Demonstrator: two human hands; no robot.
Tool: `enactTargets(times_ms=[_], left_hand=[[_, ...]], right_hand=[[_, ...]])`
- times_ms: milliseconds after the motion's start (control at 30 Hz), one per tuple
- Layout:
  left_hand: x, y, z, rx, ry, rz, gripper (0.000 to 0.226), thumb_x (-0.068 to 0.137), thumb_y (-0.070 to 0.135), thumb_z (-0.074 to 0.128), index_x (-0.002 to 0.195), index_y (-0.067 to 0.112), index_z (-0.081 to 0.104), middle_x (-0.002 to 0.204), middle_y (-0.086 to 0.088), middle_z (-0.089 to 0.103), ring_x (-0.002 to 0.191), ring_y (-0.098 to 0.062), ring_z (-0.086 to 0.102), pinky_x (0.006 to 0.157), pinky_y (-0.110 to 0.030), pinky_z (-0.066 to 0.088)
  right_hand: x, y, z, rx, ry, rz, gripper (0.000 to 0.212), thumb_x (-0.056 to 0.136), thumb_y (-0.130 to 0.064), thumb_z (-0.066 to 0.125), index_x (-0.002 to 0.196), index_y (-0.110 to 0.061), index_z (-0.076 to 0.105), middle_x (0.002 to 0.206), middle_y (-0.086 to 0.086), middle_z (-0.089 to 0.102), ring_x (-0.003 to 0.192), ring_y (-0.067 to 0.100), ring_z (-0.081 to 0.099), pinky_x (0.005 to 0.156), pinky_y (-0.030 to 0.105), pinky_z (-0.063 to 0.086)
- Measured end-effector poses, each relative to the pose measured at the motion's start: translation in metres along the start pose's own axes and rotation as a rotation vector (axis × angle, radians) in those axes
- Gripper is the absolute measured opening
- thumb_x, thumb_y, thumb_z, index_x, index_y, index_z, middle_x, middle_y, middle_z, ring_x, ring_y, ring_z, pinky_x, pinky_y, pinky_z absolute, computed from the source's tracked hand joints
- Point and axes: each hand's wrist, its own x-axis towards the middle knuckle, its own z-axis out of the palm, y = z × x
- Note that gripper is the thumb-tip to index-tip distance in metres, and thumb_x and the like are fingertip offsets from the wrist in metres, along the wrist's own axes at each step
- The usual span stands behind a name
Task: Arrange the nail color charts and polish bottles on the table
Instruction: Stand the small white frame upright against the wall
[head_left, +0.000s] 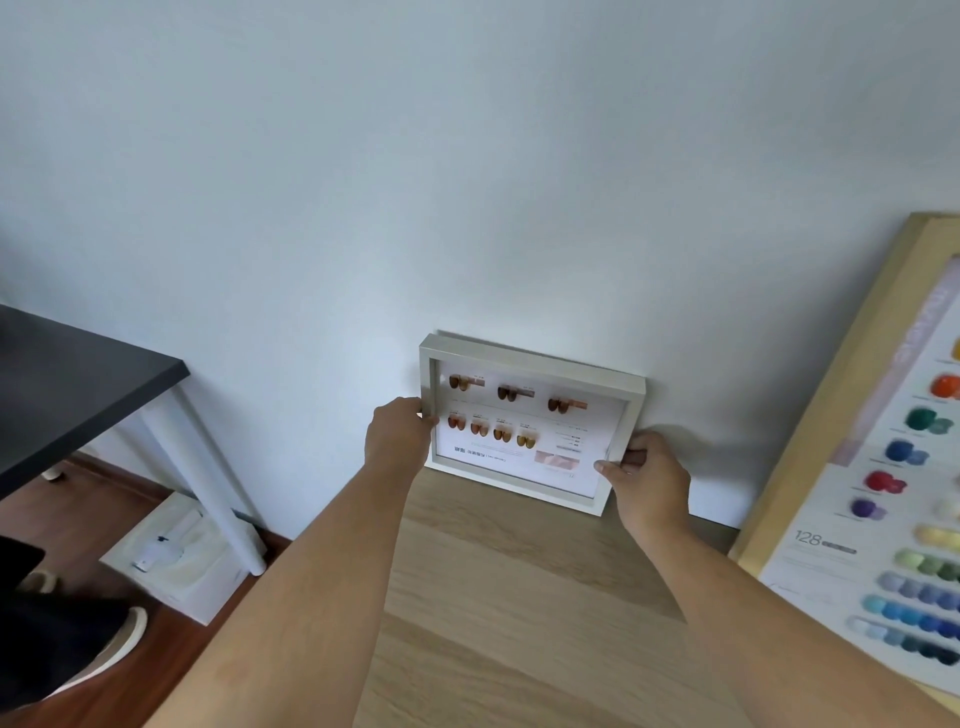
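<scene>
- As we look down, the light wooden table top (519, 623) is nearest, and both our bare arms reach over it toward the back.
- On our right is a big chart of many colour dots in a pale wooden frame (826, 415). It is near our right arm but does not touch it.
- Our left hand (397, 434) grips the left short side of the small white box frame with brown nail colour samples (530, 415), with fingers curled round that edge.
- Our right hand (647, 478) pinches the frame's lower right corner, with the thumb on the front and the fingers tucked behind.
- The small white box frame stands on its long bottom edge at the back of the table. Its long side runs left to right between our two hands, so neither hand is far from it. The right end sits a bit closer to us than the left.
- The writing on it looks upside down to us, so we think it may need a turn before it is set right.
- Behind it is the plain white wall (467, 182). We cannot tell if the top of the frame touches the wall.
- We think the next move needs both hands working together, lifting level so the frame does not tip forward.
- No polish bottles show here.
</scene>
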Motion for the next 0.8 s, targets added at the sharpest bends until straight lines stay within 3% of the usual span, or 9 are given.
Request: enactTargets(times_ms=[167, 400, 500, 667, 800], left_hand=[[0.004, 0.002, 0.007, -0.047, 0.020, -0.010, 0.016, 0.089, 0.016, 0.054, 0.097, 0.014, 0.068, 0.095, -0.011, 0.070, 0.074, -0.025, 0.056, 0.067, -0.028, 0.041], [0.014, 0.006, 0.010, -0.051, 0.024, 0.011, 0.016, 0.089, 0.017, 0.054, 0.096, 0.014, 0.069, 0.095, -0.012, 0.071, 0.078, -0.027, 0.059, 0.069, -0.029, 0.044], [0.014, 0.005, 0.012, -0.057, 0.021, 0.017, 0.017, 0.090, 0.016, 0.052, 0.094, 0.013, 0.068, 0.093, -0.014, 0.072, 0.074, -0.026, 0.057, 0.068, -0.029, 0.044], [0.009, 0.006, 0.008, -0.086, 0.016, 0.016, 0.021, 0.090, 0.019, 0.051, 0.107, 0.013, 0.063, 0.097, -0.011, 0.070, 0.076, -0.026, 0.059, 0.070, -0.031, 0.047], [0.006, 0.015, -0.003, -0.090, 0.078, 0.052, 0.026, 0.091, 0.020, 0.045, 0.110, 0.013, 0.060, 0.089, -0.010, 0.069, 0.074, -0.026, 0.059, 0.066, -0.029, 0.045]], right_hand=[[0.005, 0.000, -0.003, -0.048, -0.014, -0.041, 0.029, 0.074, -0.002, 0.072, 0.083, -0.017, 0.049, 0.079, -0.004, 0.060, 0.075, 0.019, 0.060, 0.058, 0.018, 0.042], [0.010, 0.002, -0.002, -0.054, -0.003, -0.050, 0.032, 0.072, -0.001, 0.074, 0.075, -0.019, 0.048, 0.074, -0.005, 0.060, 0.073, 0.019, 0.061, 0.063, 0.025, 0.045], [0.010, 0.003, -0.002, -0.055, -0.001, -0.073, 0.031, 0.072, -0.001, 0.074, 0.075, -0.019, 0.049, 0.074, -0.005, 0.060, 0.071, 0.016, 0.060, 0.060, 0.020, 0.043], [0.010, 0.002, -0.002, -0.058, -0.007, -0.054, 0.029, 0.072, -0.002, 0.074, 0.079, -0.017, 0.050, 0.073, -0.005, 0.059, 0.072, 0.017, 0.060, 0.059, 0.019, 0.042], [0.008, -0.003, -0.003, -0.054, 0.005, -0.034, 0.029, 0.070, -0.007, 0.077, 0.081, -0.015, 0.052, 0.072, -0.002, 0.060, 0.071, 0.019, 0.060, 0.054, 0.017, 0.038]])
